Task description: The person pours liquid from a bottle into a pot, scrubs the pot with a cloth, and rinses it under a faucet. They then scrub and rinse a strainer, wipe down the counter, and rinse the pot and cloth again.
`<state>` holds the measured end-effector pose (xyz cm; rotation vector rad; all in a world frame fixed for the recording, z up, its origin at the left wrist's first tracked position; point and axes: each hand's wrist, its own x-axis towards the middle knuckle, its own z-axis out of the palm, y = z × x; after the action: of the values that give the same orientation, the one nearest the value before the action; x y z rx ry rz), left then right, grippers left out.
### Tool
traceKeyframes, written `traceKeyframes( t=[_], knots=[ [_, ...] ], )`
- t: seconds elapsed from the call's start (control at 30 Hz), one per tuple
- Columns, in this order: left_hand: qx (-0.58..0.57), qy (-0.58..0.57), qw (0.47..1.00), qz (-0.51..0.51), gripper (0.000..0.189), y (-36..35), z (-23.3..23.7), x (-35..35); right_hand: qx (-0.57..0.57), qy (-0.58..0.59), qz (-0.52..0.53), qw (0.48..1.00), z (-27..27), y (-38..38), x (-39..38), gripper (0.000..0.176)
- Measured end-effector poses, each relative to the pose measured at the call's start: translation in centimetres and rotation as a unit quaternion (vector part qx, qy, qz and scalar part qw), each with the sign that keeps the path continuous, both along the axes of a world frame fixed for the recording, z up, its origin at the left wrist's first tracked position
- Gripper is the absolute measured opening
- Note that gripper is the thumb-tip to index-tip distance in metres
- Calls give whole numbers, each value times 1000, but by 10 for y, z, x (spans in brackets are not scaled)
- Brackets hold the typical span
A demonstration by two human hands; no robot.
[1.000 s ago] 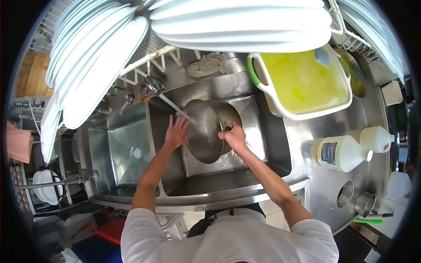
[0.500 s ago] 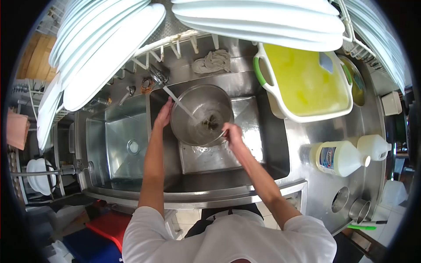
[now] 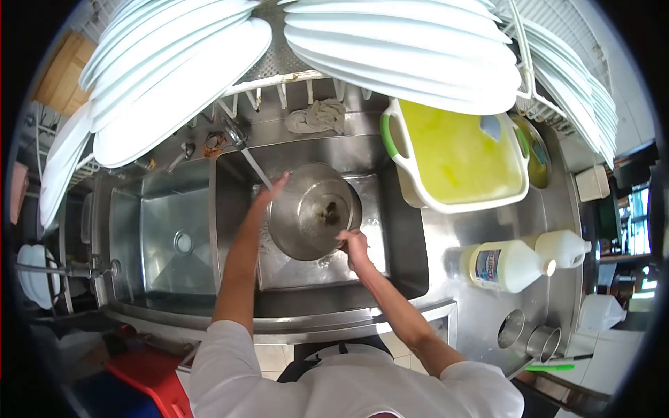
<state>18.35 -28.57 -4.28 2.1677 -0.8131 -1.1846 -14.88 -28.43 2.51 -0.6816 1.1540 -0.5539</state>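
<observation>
A round metal bowl (image 3: 306, 212) is held inside the right-hand sink basin (image 3: 411, 258), with a dark patch on its bottom. My left hand (image 3: 277, 189) grips its upper left rim; the fingers are partly hidden. With thumb and fingers closed on the lower right rim, my right hand (image 3: 354, 247) holds the other side. From the faucet (image 3: 235, 134), a stream of water (image 3: 258, 167) runs down close to my left hand and the bowl's left rim.
White plates (image 3: 397, 56) fill a wire rack overhead. A white tub (image 3: 453, 202) of yellow-green liquid stands on the right. Nearby are plastic jugs (image 3: 516, 266) and metal cups (image 3: 543, 343). A cloth (image 3: 317, 116) lies behind the sink; a second basin (image 3: 178, 209) is left.
Both hands have brought the bowl nearer to me and tilted it. The water stream, which fell into the bowl's middle, now comes down by its left rim. The head view has shifted.
</observation>
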Motion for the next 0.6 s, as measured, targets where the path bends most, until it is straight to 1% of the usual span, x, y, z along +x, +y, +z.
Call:
traceKeyframes(
  t=[0.07, 0.1, 0.13, 0.17, 0.2, 0.23, 0.27, 0.3, 0.33, 0.37, 0.4, 0.43, 0.47, 0.5, 0.53, 0.6],
  knots=[
    [-136, 105, 984, 53, 82, 25, 0, 11, -67, 35, 73, 994, 9, 12, 8, 24],
    [-137, 100, 985, 31, 79, 31, 12, 14, -75, 30, 104, 991, 10, 14, 2, 25],
    [-125, 97, 987, 32, 79, 37, 24, 14, -83, 25, 136, 987, 12, 9, -9, 27],
    [-113, 93, 988, 48, 72, 37, 59, 0, -98, 86, 211, 969, 1, 1, -19, 26],
    [-103, 88, 989, 65, 65, 35, 88, -13, -43, 61, 221, 972, -14, -6, -29, 26],
    [-97, 86, 989, 69, 65, 34, 104, -19, -18, 41, 200, 979, -36, -10, -32, 30],
    [-69, 11, 997, 18, 56, 34, 116, -23, 7, 21, 182, 983, -54, -11, -33, 33],
    [-44, -68, 996, -31, 48, 31, 120, -24, 6, 17, 192, 981, -60, -13, -28, 33],
    [-116, -133, 984, -10, 43, 38, 118, -33, 3, 33, 177, 984, -65, -9, -22, 36],
    [-193, -203, 960, 6, 38, 44, 115, -43, -6, 43, 158, 986, -71, -11, -10, 40],
    [-144, -103, 984, 25, 38, 48, 162, -67, 39, -41, 147, 988, -109, -10, -1, 42],
    [-199, -158, 967, 29, 37, 55, 157, -77, 50, -30, 152, 987, -109, -6, 10, 42],
    [-224, -201, 953, 20, 37, 61, 162, -89, 63, -18, 158, 985, -109, -1, 24, 42],
    [-247, -243, 938, 13, 38, 66, 169, -103, 124, -16, 150, 981, -106, 4, 38, 38],
    [-268, -276, 923, 10, 36, 70, 171, -118, 126, -21, 152, 980, -110, 10, 48, 38],
    [-285, -336, 898, -4, 34, 73, 178, -154, 194, -198, 110, 954, -123, 22, 78, 31]
  ],
)
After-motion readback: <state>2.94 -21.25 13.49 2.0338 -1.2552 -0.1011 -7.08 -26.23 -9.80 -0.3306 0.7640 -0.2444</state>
